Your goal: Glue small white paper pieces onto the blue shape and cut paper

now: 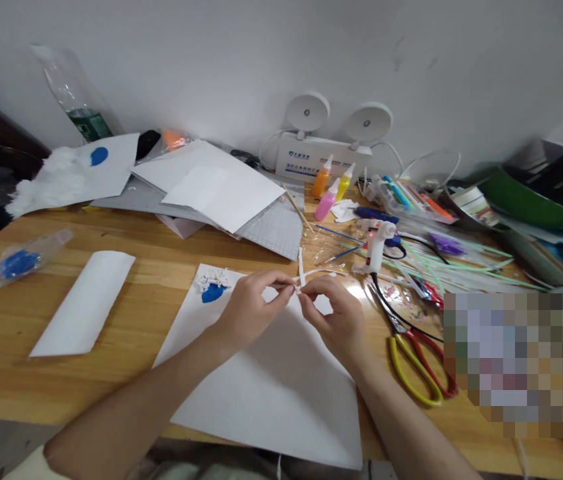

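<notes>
1. Above the far part of the paper sheet (271, 393), the left hand (251, 307) and right hand (331, 310) have their fingertips pinched around a narrow white strip (302, 267); each grip looks closed on it.
2. The strip could crease or slip, since it is thin and seems held only by the fingertips.
3. The sheet's near edge overhangs the counter (1, 360); a brushing forearm could drag it, along with the blue lump (214, 292) and white crumbs (214, 276) at its far left corner.
4. Right of the sheet, the glue gun (375, 248) shows a red light; if hot, it could burn a straying right hand. Its black cable (391, 310) crosses the scissors (414, 363), so lifting them might tug it.
5. The fingers hide where the strip meets itself; whether it is one piece or two cannot be told.
6. Pixelation (521, 360) masks something farther right of the sheet.
</notes>
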### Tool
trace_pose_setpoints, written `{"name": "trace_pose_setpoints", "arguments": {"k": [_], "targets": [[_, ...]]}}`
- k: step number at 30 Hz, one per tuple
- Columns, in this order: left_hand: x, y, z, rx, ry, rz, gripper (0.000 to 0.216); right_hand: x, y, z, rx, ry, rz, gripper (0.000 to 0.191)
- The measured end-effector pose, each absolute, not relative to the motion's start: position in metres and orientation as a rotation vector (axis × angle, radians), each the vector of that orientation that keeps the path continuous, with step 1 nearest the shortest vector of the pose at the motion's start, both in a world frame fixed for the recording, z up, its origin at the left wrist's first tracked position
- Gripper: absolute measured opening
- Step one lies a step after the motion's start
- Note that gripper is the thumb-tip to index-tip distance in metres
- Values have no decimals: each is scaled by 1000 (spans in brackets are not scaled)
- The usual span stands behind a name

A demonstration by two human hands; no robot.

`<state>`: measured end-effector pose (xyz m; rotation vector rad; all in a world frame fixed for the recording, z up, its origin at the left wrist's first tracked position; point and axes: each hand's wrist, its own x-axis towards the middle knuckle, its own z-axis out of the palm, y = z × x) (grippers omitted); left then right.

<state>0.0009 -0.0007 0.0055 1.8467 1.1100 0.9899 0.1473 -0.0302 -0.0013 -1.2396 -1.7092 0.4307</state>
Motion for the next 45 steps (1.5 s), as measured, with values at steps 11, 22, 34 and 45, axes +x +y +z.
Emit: {"name": "trace_pose_setpoints", "arguments": {"k": [11, 22, 34, 45], "targets": [[1, -3, 6, 1808, 1050, 927, 16, 147, -31, -3, -1245, -1703, 435, 7], [2, -3, 5, 1731, 1055, 953, 17, 145, -33, -2, -1330, -1625, 368, 9], [3, -3, 4, 1730, 1041, 961, 16, 143, -32, -6, -1220, -1665, 168, 12], [1, -1, 6, 1781, 1101, 967, 14, 146, -34, 0, -1246, -1667, 369, 8]]}}
